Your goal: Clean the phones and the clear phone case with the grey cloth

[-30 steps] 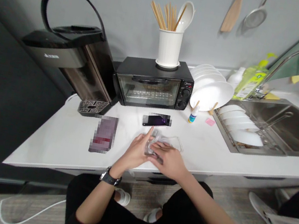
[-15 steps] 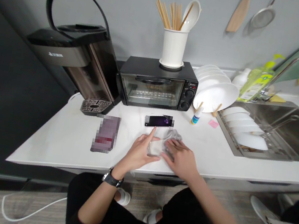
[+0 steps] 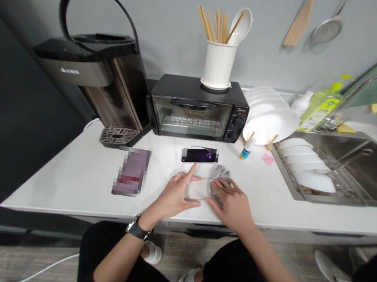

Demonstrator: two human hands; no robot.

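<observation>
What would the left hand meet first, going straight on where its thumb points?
Probably the phone, just ahead of the left hand; the exact gap is unclear.

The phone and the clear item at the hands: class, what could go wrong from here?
1. A finger of the left hand is very close to the phone, so a small push might nudge it.
2. The clear item lies near the front edge of the counter; it could perhaps slip off.
3. The bottle stands upright beyond the right hand; a wide sweep might tip it.
</observation>
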